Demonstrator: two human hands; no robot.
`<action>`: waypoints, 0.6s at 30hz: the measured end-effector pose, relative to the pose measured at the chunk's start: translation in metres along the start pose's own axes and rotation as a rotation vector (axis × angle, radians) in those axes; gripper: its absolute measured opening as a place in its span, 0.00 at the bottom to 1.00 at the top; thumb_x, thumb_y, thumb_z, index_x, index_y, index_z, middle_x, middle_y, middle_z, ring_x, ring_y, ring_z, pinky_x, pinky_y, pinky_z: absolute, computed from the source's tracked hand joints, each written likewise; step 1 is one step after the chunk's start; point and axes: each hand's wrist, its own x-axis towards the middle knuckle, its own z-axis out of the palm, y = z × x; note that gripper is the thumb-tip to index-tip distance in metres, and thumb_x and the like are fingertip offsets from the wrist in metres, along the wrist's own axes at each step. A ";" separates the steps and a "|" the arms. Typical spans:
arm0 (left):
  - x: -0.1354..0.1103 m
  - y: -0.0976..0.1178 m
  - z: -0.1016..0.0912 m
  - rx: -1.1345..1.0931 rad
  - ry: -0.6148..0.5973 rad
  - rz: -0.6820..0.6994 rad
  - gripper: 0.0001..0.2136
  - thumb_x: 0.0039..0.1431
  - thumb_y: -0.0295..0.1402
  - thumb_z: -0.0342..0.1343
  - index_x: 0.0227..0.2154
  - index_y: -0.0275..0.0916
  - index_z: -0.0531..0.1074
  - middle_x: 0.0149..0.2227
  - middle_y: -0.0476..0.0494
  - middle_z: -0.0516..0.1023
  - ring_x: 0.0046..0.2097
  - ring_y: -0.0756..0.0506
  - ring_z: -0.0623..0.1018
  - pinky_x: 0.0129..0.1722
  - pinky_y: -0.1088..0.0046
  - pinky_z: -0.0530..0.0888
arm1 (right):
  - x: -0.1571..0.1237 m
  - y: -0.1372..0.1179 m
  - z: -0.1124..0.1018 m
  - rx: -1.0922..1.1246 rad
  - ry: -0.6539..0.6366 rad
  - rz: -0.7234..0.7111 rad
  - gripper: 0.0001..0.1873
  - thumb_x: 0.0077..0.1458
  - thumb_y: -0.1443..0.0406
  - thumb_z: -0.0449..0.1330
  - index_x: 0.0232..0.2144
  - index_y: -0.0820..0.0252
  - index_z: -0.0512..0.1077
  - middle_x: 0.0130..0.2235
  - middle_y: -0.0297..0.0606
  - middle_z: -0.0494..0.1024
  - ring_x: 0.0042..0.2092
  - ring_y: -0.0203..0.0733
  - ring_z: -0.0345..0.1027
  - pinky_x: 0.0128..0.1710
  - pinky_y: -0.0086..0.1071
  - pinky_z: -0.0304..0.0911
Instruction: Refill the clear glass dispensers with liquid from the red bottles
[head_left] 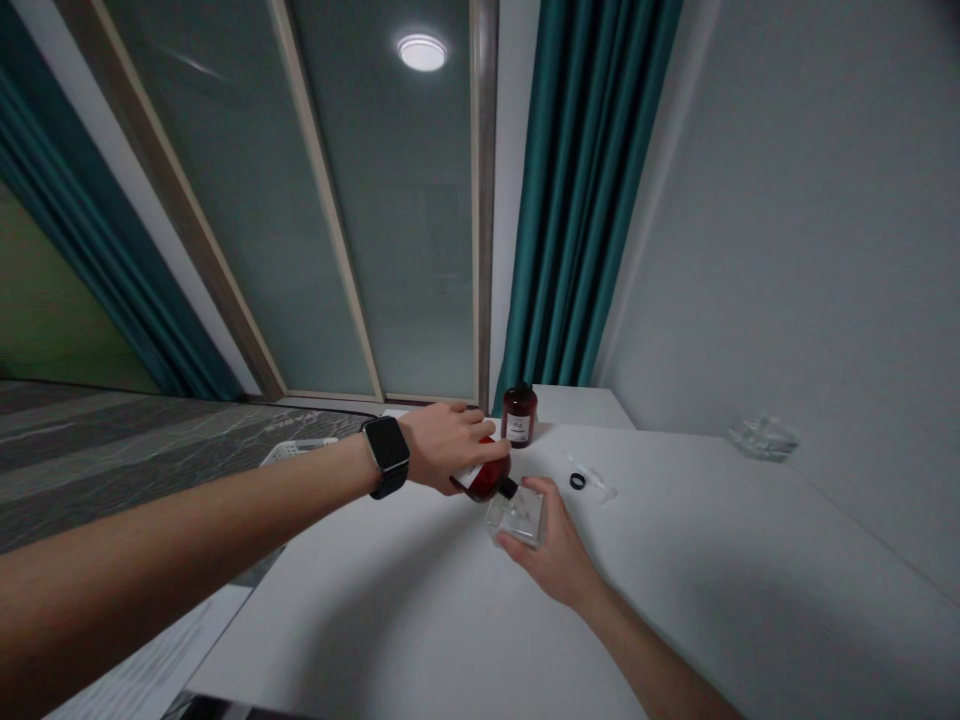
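Observation:
My left hand (448,443), with a black watch on its wrist, is closed around a dark red bottle (486,477) with a white label, tipped so its neck points down to the right. The neck meets a small clear square glass bottle (517,517), which my right hand (553,548) grips from the near side on the white table (465,620). A second dark red bottle (519,414) with a black cap stands upright just behind them.
A small black ring or cap (577,481) lies on the table right of the bottles. A clear glass dish (763,437) sits near the right wall. Teal curtains (585,200) and a frosted glass door stand behind; a white basket (296,451) is at the left.

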 end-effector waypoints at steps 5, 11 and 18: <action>0.000 0.000 0.000 -0.018 0.004 -0.003 0.27 0.49 0.40 0.66 0.50 0.43 0.65 0.42 0.39 0.77 0.41 0.39 0.74 0.41 0.63 0.68 | 0.000 0.000 0.000 0.003 0.009 -0.010 0.34 0.45 0.64 0.67 0.52 0.53 0.58 0.52 0.44 0.69 0.54 0.53 0.67 0.55 0.51 0.64; 0.000 0.000 -0.001 0.001 -0.001 -0.011 0.27 0.49 0.42 0.66 0.51 0.42 0.64 0.42 0.39 0.77 0.41 0.38 0.74 0.41 0.62 0.69 | -0.001 0.000 0.000 -0.011 0.009 -0.015 0.33 0.46 0.64 0.67 0.53 0.54 0.58 0.52 0.44 0.69 0.54 0.53 0.67 0.55 0.51 0.64; -0.002 0.003 0.001 -0.002 -0.034 -0.057 0.30 0.50 0.43 0.66 0.54 0.43 0.62 0.45 0.38 0.77 0.43 0.38 0.75 0.42 0.63 0.69 | -0.001 -0.001 -0.003 -0.024 -0.002 -0.012 0.33 0.46 0.63 0.66 0.53 0.55 0.58 0.53 0.45 0.68 0.55 0.53 0.66 0.56 0.48 0.63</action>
